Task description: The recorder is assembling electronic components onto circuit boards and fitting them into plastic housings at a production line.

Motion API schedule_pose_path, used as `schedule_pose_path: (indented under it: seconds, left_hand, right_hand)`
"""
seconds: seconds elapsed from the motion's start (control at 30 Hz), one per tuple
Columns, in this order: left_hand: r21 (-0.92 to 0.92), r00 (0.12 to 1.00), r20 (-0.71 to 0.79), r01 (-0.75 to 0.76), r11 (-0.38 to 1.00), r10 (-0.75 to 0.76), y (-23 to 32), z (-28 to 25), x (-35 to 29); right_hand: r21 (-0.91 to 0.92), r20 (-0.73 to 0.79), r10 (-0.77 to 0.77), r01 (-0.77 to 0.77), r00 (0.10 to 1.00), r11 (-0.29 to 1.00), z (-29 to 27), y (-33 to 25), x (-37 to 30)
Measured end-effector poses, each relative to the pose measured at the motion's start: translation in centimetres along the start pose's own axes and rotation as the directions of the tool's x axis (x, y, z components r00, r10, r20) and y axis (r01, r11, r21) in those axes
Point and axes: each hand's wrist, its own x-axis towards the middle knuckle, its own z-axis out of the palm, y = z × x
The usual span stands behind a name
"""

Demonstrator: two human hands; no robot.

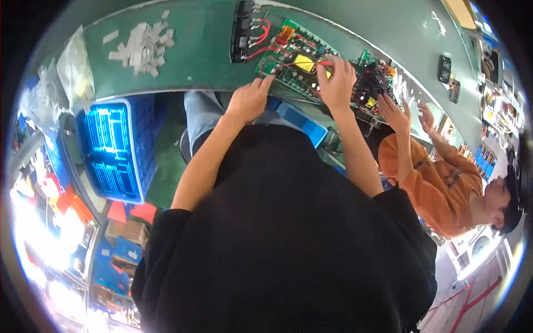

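Note:
A green circuit board (286,67) crowded with components lies on the bench in front of me. Thumb and fingers closed, my left hand (250,101) is at the board's near left edge; whatever it pinches is too small to make out. My right hand (336,89) is over the board, pinching a thin red wire (297,64) beside a yellow-wrapped component (303,62). The wire runs across the board toward my left fingertips. Just left of the board stands a black panel part (242,32), joined to it by thicker red wires (265,33).
Small pale strips (145,49) are piled on the green bench (191,39), with a clear plastic bag (74,69) at its left end. Below is a blue crate (111,150). At right, a co-worker in orange (438,188) reaches toward another board with black wires (375,83).

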Motion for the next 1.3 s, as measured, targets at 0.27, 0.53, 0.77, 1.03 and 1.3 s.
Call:
schedule_pose_path:
  seconds: [0.27,0.53,0.77,1.03,1.3]
  left_hand:
    - [-0.147,0.998,-0.063,-0.011,0.989,0.002,1.1,-2.6,2.0]
    - [-0.321,0.972,-0.080,0.186,0.929,-0.223,-1.0,-3.6,2.4]
    - [-0.392,0.950,-0.080,0.250,0.885,-0.303,-1.6,-5.6,1.6]
    - [-0.512,0.866,-0.018,0.421,0.749,-0.499,-3.1,-5.3,-1.1]
    - [-0.504,0.875,-0.054,0.392,0.770,-0.481,-3.3,-5.5,-0.7]
  right_hand:
    - [0.201,-0.014,0.393,-0.382,0.920,0.902,-3.4,5.9,0.2]
    - [0.058,0.387,0.635,-0.705,0.668,0.707,-1.6,7.0,-5.6]
    - [0.297,0.545,0.699,-0.886,0.464,0.356,-1.6,8.1,-5.8]
    - [0.528,0.591,0.636,-0.834,0.496,0.160,-5.1,4.5,-5.4]
    - [0.733,0.495,0.673,-0.680,0.550,0.017,-14.8,7.1,-3.1]
